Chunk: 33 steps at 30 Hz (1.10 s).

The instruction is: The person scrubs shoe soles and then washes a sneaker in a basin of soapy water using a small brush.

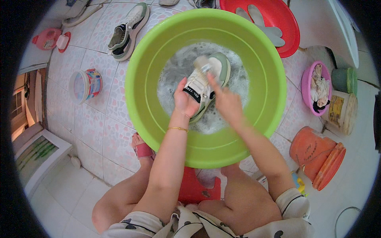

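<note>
A white, green and black sneaker [197, 84] is held over the foamy grey water [170, 67] in a large lime-green basin [260, 119]. My left hand [185, 100] grips the shoe from its left side, fingers wrapped under it. My right hand [228, 102] is closed on a brush [203, 63], its head pressed against the upper near the toe and laces. Motion smears the brush and part of my right hand. The toe points away from me, slightly to the right. The shoe's underside is hidden.
Another sneaker [129, 31] stands on the tiles at far left, near a clear-lidded tub [85, 86]. A red basin [291, 23] with grey insoles sits behind. On the right are a pink basket [304, 85] of cloths, a white bucket [342, 111] and an orange bucket [313, 152].
</note>
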Each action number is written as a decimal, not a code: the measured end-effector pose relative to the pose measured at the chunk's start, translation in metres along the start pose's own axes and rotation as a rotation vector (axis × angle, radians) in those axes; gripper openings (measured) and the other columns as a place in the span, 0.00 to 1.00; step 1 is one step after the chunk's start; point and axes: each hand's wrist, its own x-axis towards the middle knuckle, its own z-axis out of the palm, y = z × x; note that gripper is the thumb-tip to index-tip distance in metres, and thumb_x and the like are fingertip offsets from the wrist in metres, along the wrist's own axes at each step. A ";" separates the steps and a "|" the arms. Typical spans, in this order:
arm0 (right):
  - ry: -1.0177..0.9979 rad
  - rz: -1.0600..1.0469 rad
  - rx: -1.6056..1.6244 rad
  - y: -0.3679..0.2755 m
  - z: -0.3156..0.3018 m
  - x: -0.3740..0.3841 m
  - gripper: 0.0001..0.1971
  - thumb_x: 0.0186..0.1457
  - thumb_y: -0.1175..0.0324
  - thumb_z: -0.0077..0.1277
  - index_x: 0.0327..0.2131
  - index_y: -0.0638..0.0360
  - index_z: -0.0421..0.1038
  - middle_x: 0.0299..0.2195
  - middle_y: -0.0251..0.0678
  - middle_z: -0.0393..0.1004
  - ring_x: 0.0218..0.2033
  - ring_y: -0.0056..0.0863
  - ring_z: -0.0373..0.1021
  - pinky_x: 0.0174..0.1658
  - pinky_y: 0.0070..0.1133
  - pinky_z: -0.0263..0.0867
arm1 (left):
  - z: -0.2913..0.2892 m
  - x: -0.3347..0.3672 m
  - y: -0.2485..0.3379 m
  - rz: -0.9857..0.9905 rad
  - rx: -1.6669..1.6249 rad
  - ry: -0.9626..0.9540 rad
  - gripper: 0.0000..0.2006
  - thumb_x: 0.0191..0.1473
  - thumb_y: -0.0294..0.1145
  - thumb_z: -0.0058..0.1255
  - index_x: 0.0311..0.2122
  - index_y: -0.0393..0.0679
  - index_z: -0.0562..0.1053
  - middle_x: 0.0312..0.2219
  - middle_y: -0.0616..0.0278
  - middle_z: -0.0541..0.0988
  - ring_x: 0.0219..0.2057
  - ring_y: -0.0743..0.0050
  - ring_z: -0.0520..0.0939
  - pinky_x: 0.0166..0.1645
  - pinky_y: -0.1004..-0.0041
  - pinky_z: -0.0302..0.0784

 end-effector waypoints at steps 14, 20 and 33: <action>0.017 -0.073 0.209 -0.037 0.011 -0.042 0.35 0.45 0.75 0.42 0.57 0.34 0.46 0.20 0.46 0.67 0.16 0.44 0.67 0.21 0.35 0.64 | -0.007 -0.001 0.004 0.130 0.120 0.123 0.30 0.56 0.53 0.23 0.51 0.35 0.60 0.48 0.53 0.66 0.51 0.55 0.65 0.57 0.62 0.55; 0.137 0.035 -0.094 0.019 0.002 0.027 0.36 0.44 0.75 0.42 0.58 0.35 0.44 0.19 0.46 0.68 0.17 0.41 0.68 0.20 0.34 0.65 | 0.016 -0.001 -0.010 0.080 0.031 -0.137 0.28 0.58 0.49 0.21 0.54 0.35 0.55 0.54 0.54 0.60 0.55 0.59 0.59 0.59 0.63 0.50; -0.025 -0.001 0.461 -0.051 0.003 -0.048 0.33 0.46 0.77 0.41 0.57 0.43 0.49 0.21 0.47 0.70 0.21 0.45 0.68 0.25 0.34 0.64 | -0.004 0.003 0.005 0.078 0.098 -0.018 0.30 0.55 0.55 0.24 0.53 0.40 0.58 0.49 0.51 0.64 0.52 0.57 0.63 0.57 0.61 0.56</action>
